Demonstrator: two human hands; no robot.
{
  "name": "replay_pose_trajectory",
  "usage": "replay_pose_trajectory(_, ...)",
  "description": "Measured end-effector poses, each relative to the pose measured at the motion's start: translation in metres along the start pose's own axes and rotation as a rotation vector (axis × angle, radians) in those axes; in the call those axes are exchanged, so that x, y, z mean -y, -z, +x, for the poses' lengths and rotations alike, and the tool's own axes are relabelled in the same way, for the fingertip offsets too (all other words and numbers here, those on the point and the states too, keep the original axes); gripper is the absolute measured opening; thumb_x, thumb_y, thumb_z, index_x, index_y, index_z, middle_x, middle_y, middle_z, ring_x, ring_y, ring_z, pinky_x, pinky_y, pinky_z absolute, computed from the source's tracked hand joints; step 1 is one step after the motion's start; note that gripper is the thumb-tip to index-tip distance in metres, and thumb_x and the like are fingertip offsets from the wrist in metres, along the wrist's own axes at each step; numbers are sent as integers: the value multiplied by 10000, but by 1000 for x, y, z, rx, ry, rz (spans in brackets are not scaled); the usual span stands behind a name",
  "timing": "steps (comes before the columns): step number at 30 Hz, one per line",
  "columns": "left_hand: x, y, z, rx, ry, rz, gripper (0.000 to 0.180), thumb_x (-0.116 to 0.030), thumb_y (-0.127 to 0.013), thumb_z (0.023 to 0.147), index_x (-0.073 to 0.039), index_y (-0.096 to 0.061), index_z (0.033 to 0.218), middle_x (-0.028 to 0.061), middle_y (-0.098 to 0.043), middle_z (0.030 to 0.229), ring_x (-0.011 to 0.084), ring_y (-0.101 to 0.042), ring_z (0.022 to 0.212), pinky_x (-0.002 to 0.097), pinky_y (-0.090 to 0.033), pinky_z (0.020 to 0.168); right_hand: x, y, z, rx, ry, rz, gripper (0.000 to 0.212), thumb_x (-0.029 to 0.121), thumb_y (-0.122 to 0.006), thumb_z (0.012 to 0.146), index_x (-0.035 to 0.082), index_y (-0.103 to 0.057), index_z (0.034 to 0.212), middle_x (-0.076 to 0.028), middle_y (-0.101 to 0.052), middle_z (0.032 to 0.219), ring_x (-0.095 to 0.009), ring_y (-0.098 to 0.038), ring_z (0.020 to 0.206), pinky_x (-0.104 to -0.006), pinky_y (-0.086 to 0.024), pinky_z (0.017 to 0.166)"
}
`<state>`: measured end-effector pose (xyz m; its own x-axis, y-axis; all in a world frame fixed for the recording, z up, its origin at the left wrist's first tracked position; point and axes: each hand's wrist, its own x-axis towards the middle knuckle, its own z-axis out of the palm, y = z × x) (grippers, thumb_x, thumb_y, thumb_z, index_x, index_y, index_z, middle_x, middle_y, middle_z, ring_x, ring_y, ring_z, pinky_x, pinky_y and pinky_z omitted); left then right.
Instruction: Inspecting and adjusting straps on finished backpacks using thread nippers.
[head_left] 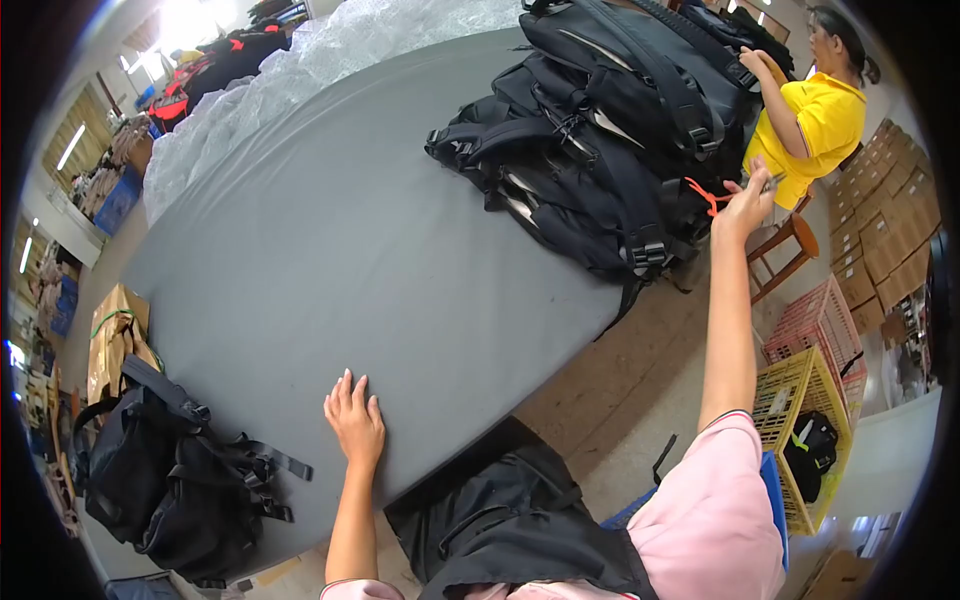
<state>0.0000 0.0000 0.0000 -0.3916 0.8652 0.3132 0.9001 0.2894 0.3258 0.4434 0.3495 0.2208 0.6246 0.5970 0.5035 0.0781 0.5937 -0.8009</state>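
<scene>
1. From the middle of my feed, the pile of backpacks [610,135] sits at 1 o'clock on the desk [330,250].
2. My right hand [748,198], at 2 o'clock just beside it, has its fingers curled round what looks like a small tool [774,183]; an orange cord [706,196] hangs alongside.
3. My left hand [356,422], toward 7 o'clock, lies flat, fingers slightly spread, holding nothing.
4. Progress, as I judge it: the bags look fully sewn and several are stacked; one lone bag [175,480] sits apart at 8 o'clock, straps loose. I can't tell which are finished or what remains.
5. Further out: a co-worker [820,125] at 2 o'clock, a parcel [112,345] at 9, a yellow crate [783,415] at 4.
</scene>
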Motion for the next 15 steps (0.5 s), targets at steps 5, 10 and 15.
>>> replay_pose_trajectory(5, 22, 19, 7, -9, 11, 58, 347, -100, -576, 851, -69, -559, 1196, 124, -441, 1375, 323, -376, 1274, 476, -226, 1092, 21, -32, -148, 476, 327, -158, 227, 205, -452, 978, 29, -577, 908, -112, -574, 1056, -221, -549, 971, -344, -490, 791)
replay_pose_trajectory(10, 20, 0, 3, -17, -26, 59, 359, -86, -567, 847, -45, -547, 1203, 134, -431, 1390, 335, -383, 1260, 476, -239, 1081, -64, -67, -238, 952, 280, -112, 174, 129, -518, 920, 55, -565, 1071, -77, -595, 1109, -268, -536, 1056, -370, -428, 912)
replay_pose_trajectory(15, 18, -5, -5, -31, -51, 75, 373, -73, -564, 837, -37, -540, 1207, 134, -429, 1391, 332, -388, 1258, 481, -246, 1074, -117, -98, -238, 1027, 77, -171, 298, 165, -515, 936, 37, -538, 1204, -73, -628, 1046, -235, -562, 1046, -354, -451, 884)
